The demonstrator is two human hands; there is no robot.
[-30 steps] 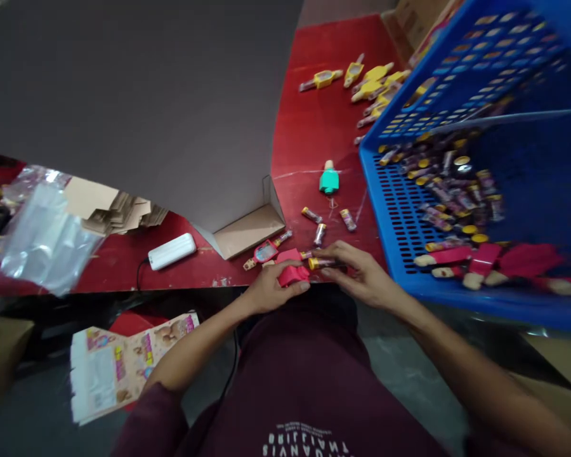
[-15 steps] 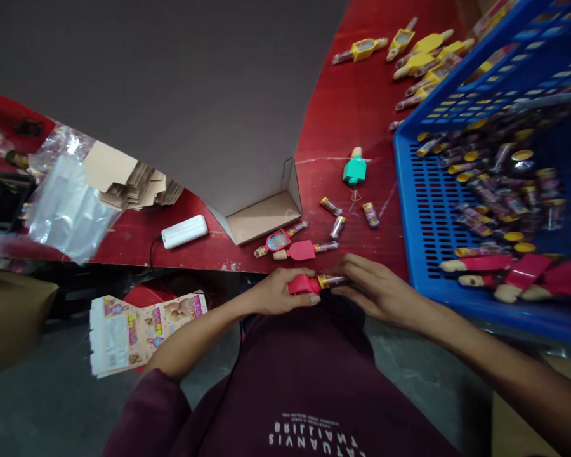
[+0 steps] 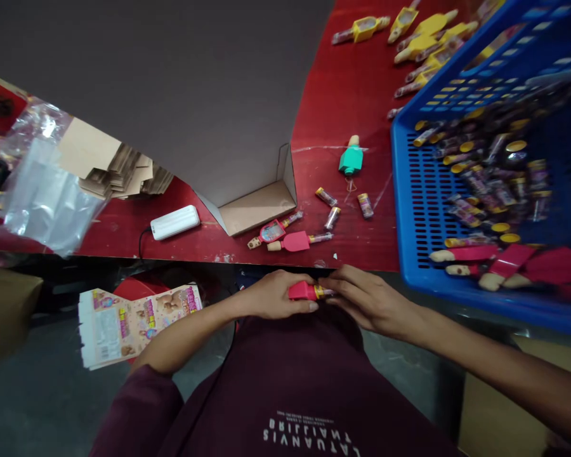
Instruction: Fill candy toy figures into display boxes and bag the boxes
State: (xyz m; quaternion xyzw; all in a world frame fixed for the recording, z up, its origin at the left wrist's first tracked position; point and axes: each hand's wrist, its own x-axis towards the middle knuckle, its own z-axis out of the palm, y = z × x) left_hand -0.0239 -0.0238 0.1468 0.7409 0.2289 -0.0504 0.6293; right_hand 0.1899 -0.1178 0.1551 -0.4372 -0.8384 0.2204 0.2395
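My left hand (image 3: 278, 294) is closed around a pink plastic toy (image 3: 302, 291) in front of my body, just off the table's front edge. A clear candy tube (image 3: 321, 292) with a yellow cap joins the toy's right end. The fingers of my right hand (image 3: 361, 293) close on that tube and hide its far end. Just beyond my hands, two pink toys with tubes attached, one (image 3: 295, 241) face down and one (image 3: 272, 231) face up, lie on the red table (image 3: 209, 238). Several loose tubes (image 3: 332, 218) and a green toy (image 3: 351, 158) lie past them.
To the right stands a blue basket (image 3: 403, 209) of many tubes, with pink toys (image 3: 509, 261) at its near side. Yellow toys (image 3: 423, 47) lie behind it. A big carton (image 3: 257, 208), a white device (image 3: 175, 222), cardboard pieces (image 3: 118, 170) and plastic bags (image 3: 52, 190) occupy the left.
My right hand has moved slightly left toward the pink toy, and less of the tube shows between my hands. A small white scrap now shows at the table's edge. The view has shifted a little.
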